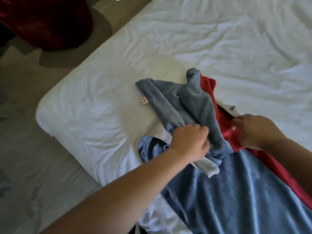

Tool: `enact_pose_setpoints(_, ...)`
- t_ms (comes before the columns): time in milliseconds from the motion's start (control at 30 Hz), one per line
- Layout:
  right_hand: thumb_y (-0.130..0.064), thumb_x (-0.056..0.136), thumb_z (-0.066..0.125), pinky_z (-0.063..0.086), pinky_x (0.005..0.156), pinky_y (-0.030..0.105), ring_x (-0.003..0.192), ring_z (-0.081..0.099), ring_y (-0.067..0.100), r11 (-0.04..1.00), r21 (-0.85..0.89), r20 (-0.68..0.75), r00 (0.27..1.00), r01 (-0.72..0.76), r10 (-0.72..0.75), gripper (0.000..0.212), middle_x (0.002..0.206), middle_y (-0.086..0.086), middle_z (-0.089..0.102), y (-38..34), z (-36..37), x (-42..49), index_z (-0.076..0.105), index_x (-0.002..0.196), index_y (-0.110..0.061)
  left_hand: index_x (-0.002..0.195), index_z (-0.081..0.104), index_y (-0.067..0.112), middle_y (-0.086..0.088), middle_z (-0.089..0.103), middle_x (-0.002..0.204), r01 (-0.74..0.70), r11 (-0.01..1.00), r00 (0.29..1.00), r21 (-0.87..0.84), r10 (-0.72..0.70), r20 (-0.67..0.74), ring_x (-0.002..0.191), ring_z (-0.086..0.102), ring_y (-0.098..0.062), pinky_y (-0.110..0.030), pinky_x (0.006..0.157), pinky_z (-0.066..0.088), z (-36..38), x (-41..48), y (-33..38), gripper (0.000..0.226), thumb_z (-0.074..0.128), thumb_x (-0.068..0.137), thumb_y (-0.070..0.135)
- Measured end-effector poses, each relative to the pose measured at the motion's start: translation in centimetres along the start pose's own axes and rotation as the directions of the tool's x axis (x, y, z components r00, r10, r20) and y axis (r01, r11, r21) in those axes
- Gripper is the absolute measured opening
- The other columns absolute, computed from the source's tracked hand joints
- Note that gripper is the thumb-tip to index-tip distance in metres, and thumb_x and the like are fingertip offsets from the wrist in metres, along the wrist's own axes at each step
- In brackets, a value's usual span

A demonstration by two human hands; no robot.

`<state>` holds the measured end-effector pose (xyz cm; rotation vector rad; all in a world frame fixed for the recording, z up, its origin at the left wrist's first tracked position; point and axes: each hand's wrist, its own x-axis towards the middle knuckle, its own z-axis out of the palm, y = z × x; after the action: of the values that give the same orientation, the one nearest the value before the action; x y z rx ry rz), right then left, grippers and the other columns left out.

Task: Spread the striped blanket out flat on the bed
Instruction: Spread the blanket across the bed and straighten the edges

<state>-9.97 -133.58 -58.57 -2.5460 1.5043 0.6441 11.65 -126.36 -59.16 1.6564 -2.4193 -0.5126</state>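
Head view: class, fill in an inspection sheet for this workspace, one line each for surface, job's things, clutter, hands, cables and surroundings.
Surface: bed, white and creased, with its near corner at the left.
Job's things: striped blanket in blue, grey and red bands, bunched and twisted near the corner, not yet flat; a small label shows on its edge.
Clutter: nothing seen.
Hands: left hand grips a grey-blue fold; right hand grips the red band.
Cables: nothing seen.
Surroundings: patterned floor beside the bed; a dark red object at the upper left, too dim to identify.
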Motion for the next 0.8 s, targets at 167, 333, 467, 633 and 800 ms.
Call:
enact_pose_setpoints(167, -0.025, 0.087, 0.050, 0.046, 0.066, 0.037, 0.094, 0.060, 0.033, 0.967, 0.242, -0.315, 0.937, -0.078, 0.155, 0.022, 0.097, 0.010, 0.064, -1.4, -3.2, 3.9, 0.064, 0.102, -0.017, 0.095, 0.057, 0.014, -0.005, 0.062, 0.092, 0.134, 0.982, 0.988, 0.135, -0.122, -0.093, 0.086, 0.059, -0.028, -0.034, 0.061, 0.042, -2.2, 2.6, -5.3, 0.017, 0.049, 0.088, 0.027)
enact_pose_setpoints(333, -0.036, 0.094, 0.043, 0.038, 0.066, 0.035, 0.095, 0.058, 0.033, 0.947, 0.315, -0.325, 0.931, -0.062, 0.169, 0.029, 0.104, 0.008, 0.058, -4.2, -5.4, 8.1, 0.058, 0.112, -0.020, 0.105, 0.055, 0.013, -0.007, 0.061, 0.102, 0.207, 0.942, 0.978, 0.264, -0.196, -0.067, 0.091, 0.059, -0.028, -0.034, 0.064, 0.045, -3.0, 4.9, -9.3, 0.019, 0.048, 0.093, 0.025)
enact_pose_setpoints(467, -0.054, 0.090, 0.043, 0.042, 0.066, 0.035, 0.091, 0.060, 0.030, 0.937, 0.318, -0.171, 0.963, -0.145, 0.207, 0.045, 0.107, 0.005, 0.058, -5.5, -5.2, 11.4, 0.052, 0.117, -0.019, 0.113, 0.051, 0.009, -0.013, 0.054, 0.116, 0.364, 0.904, 0.930, 0.226, -0.367, -0.029, 0.105, 0.055, -0.033, -0.038, 0.069, 0.045, -2.5, 7.2, -10.6, 0.026, 0.050, 0.095, 0.028)
enact_pose_setpoints(633, -0.040, 0.083, 0.057, 0.042, 0.061, 0.036, 0.079, 0.059, 0.030, 0.932, 0.265, 0.002, 0.967, -0.247, 0.256, 0.041, 0.097, 0.006, 0.058, -6.4, -3.7, 14.1, 0.046, 0.116, -0.019, 0.121, 0.047, 0.013, -0.014, 0.044, 0.128, 0.469, 0.869, 0.866, 0.157, -0.488, 0.113, 0.116, 0.047, -0.035, -0.041, 0.079, 0.047, 0.1, 9.0, -12.9, 0.036, 0.060, 0.090, 0.025)
enact_pose_setpoints(800, -0.004, 0.084, 0.055, 0.045, 0.054, 0.037, 0.059, 0.053, 0.026, 0.924, 0.283, -0.039, 0.960, -0.256, 0.278, 0.094, 0.083, 0.011, 0.053, -8.5, -1.8, 15.4, -0.010, 0.148, -0.026, 0.115, 0.049, 0.009, -0.013, 0.053, 0.112, 0.367, 0.897, 0.912, 0.246, -0.399, 0.092, 0.102, 0.055, -0.033, -0.037, 0.066, 0.045, 2.0, 8.5, -15.0, 0.025, 0.053, 0.091, 0.004)
